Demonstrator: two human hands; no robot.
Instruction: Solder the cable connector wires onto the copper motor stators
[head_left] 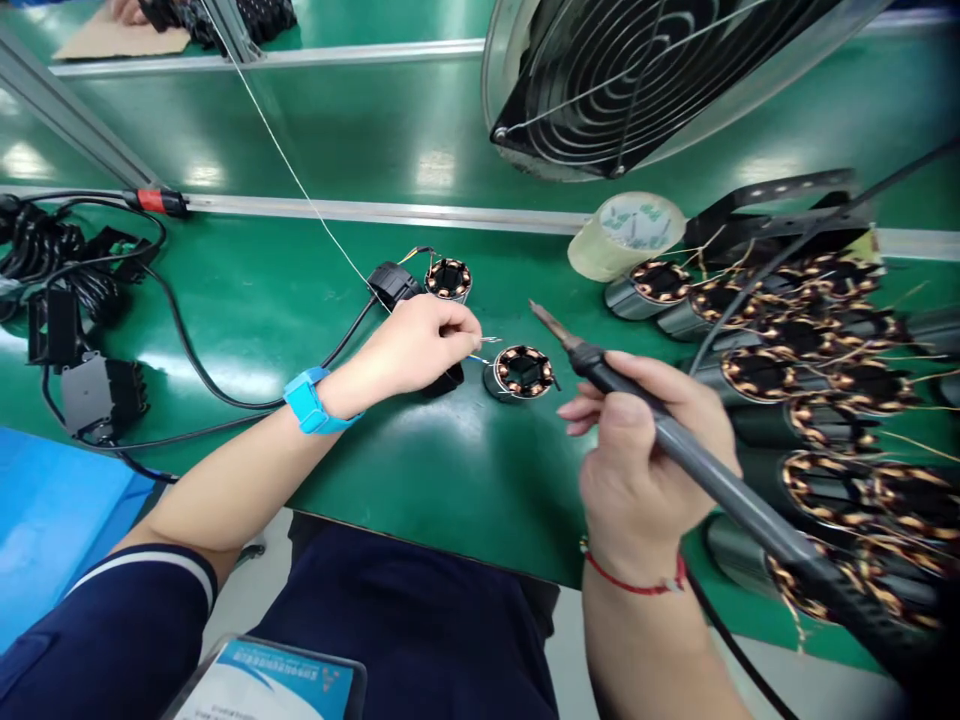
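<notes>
My right hand (652,460) grips a soldering iron (675,445) with its tip (551,322) pointing up and left, apart from the work. My left hand (427,345) is pinched on thin wires, whose bare ends (490,340) stick out past the fingertips. Just right of those fingers stands a motor stator (523,372) with copper windings, a blue lead running toward it. Behind the left hand are a second stator (448,280) and a round black housing (394,285) on a black cable. A thin pale strand (300,185) runs down from above and passes behind the hand.
Several stators (757,375) crowd the right side, trailing fine wires. A tape roll (626,235) and a large fan (660,80) stand at the back. Black cables and a grey box (101,395) lie left, near a blue surface (60,530). Another person's hand (129,12) shows top left.
</notes>
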